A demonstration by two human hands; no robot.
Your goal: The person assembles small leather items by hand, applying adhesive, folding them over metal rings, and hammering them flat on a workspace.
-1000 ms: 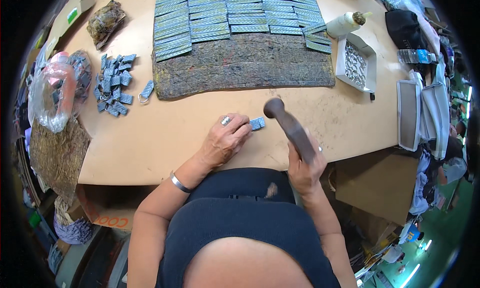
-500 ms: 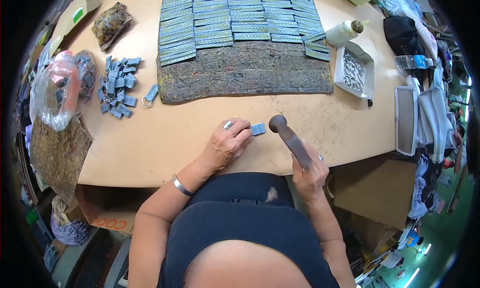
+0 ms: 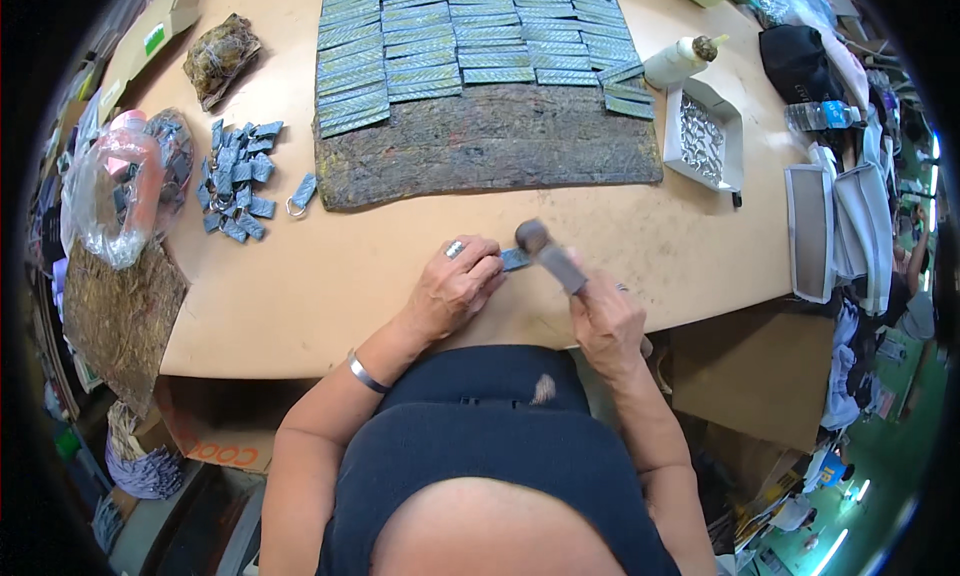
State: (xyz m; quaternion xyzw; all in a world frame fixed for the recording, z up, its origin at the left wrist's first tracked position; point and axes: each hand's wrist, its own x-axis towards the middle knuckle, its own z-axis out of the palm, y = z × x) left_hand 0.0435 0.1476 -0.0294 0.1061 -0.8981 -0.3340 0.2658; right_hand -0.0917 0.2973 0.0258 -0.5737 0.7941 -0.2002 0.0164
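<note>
Nearer us than the mat (image 3: 490, 151), our left hand (image 3: 455, 288) pinches one end of the tab (image 3: 514, 261); our right hand (image 3: 610, 326) grips the hammer (image 3: 558, 263) at its other end. A stray blow could bruise that left hand, being so close.

A tan table (image 3: 270, 306) bears blue tabs (image 3: 241, 173), a mat (image 3: 480, 146).

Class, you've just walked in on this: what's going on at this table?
The person's left hand holds a small blue strap on the table. The right hand grips a hammer, its head at the strap's right end; whether they touch is unclear. A pile of similar straps lies to the left. Beyond, rows of blue strips lie on a dark mat.
</note>
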